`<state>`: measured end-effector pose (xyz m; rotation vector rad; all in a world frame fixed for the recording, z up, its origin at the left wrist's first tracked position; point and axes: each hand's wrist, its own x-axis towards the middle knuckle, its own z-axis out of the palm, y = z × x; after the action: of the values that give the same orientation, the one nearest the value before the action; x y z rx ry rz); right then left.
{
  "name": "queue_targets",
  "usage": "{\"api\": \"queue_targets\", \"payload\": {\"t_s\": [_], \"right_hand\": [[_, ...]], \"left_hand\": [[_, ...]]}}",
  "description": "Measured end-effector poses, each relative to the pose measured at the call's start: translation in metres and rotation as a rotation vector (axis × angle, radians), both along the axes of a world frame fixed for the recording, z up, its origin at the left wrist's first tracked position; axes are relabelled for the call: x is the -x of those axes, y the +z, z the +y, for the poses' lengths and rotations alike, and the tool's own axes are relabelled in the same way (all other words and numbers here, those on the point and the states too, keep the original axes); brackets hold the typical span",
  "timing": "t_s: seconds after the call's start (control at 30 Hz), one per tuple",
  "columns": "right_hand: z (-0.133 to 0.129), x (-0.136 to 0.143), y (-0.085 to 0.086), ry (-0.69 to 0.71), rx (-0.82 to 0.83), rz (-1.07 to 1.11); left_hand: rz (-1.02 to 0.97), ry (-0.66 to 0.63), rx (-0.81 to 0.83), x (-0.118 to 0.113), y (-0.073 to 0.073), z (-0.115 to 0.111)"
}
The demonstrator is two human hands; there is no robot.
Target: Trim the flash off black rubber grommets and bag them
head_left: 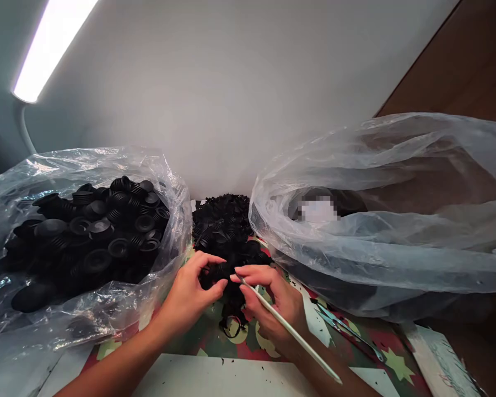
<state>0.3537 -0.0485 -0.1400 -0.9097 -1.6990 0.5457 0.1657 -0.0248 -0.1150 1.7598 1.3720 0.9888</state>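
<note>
My left hand (pixel 196 284) has its thumb and fingers curved around a black ribbed rubber part (pixel 217 270), which blends into the dark pile behind it. Between the fingers of my right hand (pixel 279 298) is a thin white-handled tool (pixel 291 329). Its tip points toward the black part, and I cannot make out the tip's kind. Just beyond both hands lies a heap of black rubber parts and scraps (pixel 221 220). Below the fingers, a thin black rubber ring (pixel 231 326) rests on the patterned cloth (pixel 202 336).
On the left, a clear plastic bag (pixel 177 204) holds many black ribbed rubber caps (pixel 95 226). Another large clear bag (pixel 397 248) gapes on the right. Scissors (pixel 351 331) lie beside my right forearm. A bright lamp (pixel 53 49) hangs at upper left.
</note>
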Motion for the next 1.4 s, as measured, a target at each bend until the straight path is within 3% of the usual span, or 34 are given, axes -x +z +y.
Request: {"api": "queue_targets", "payload": {"t_s": [0.13,0.3,0.6,0.73,0.83,0.97,1.2,1.4], "right_hand": [[0.007,0.004,-0.01,-0.016,-0.191,-0.072],[0.014,0.005,-0.004,-0.072,-0.407,-0.24],[0.011,0.016,-0.006,-0.059,-0.506,-0.334],[0.018,0.012,-0.012,-0.2,-0.41,-0.389],[0.03,-0.003,-0.014,-0.341,-0.278,-0.463],[0.037,-0.02,-0.017,-0.361,-0.12,-0.478],[0.039,-0.026,-0.018,-0.297,0.024,-0.43],[0.029,-0.007,0.006,-0.098,0.045,-0.196]], "left_hand": [[0.049,-0.028,-0.063,0.001,-0.001,0.0],[0.058,-0.072,-0.092,0.002,-0.006,0.001],[0.045,-0.068,-0.133,0.001,-0.008,-0.001],[-0.065,-0.019,-0.073,0.002,-0.005,-0.001],[-0.205,0.017,0.145,0.002,0.0,0.001],[-0.36,0.058,0.355,0.004,0.006,0.004],[-0.522,0.068,0.277,0.009,-0.002,0.009],[-0.221,0.02,0.109,0.01,-0.004,0.011]]}}
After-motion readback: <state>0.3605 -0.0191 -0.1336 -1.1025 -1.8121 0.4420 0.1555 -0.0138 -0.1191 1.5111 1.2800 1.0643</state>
